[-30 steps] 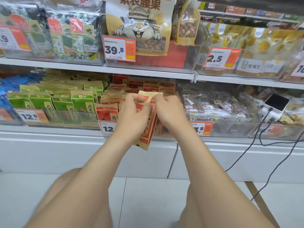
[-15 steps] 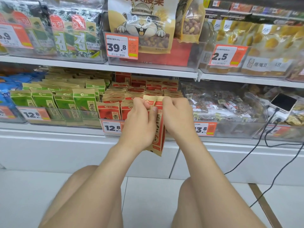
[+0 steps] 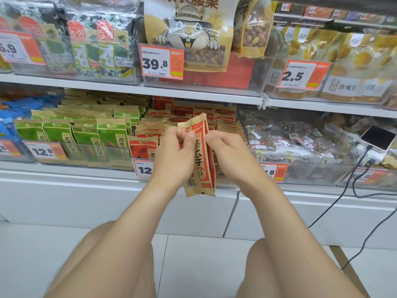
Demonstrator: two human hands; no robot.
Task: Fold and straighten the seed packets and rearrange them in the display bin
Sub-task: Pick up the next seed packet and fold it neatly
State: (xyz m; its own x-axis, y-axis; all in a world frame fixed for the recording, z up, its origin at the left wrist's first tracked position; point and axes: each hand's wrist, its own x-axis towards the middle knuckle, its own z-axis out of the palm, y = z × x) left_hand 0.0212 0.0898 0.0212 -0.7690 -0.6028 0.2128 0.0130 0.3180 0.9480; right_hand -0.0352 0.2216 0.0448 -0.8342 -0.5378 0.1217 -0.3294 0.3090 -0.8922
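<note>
**A:** Where is the seed packet (image 3: 202, 155)?

**B:** You hold it upright, slightly tilted, in front of the clear bin (image 3: 225, 180) on the lower shelf, not inside it. Its bottom edge hangs below the shelf front.

**A:** And my hands?

**B:** Your left hand (image 3: 174, 160) is curled, with thumb and forefinger pinching the packet's upper left edge. Your right hand (image 3: 229, 155) pinches the upper right edge the same way, its other fingers tucked under. Both forearms reach forward above your knees, and the hands are close together with only the packet between them.

**A:** What lies around it?

**B:** Behind your hands, rows of red packets (image 3: 142, 147) stand in the bin. Green packets (image 3: 86, 136) fill the bin just to the left. A phone (image 3: 378, 137) on a cable lies well off to the right.
</note>
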